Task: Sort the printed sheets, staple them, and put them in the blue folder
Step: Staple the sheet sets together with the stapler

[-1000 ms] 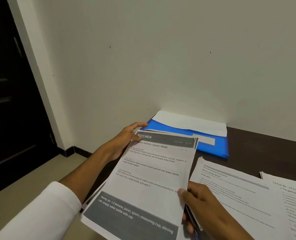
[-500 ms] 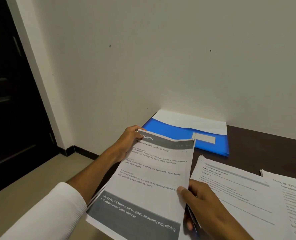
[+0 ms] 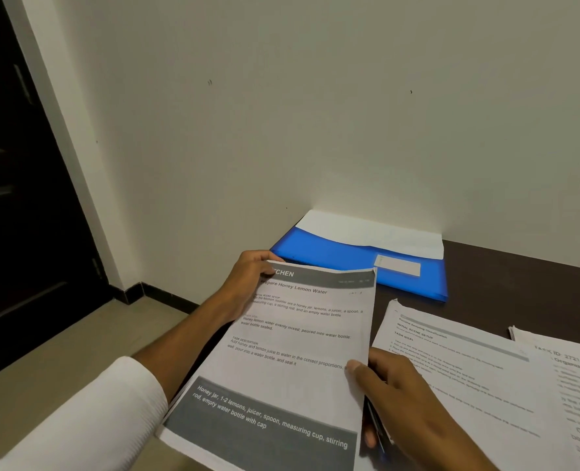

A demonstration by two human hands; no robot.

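The right hand pinches the stack of printed sheets at its right edge; the left hand grips the top-left corner. Light, floppy paper, best held by both edges. Beyond lies the blue folder on the table.

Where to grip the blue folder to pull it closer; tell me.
Take the blue folder by its near right corner, coming from the right. It lies flat against the wall, and the held sheets cover its near left edge, so that corner is the most open part.
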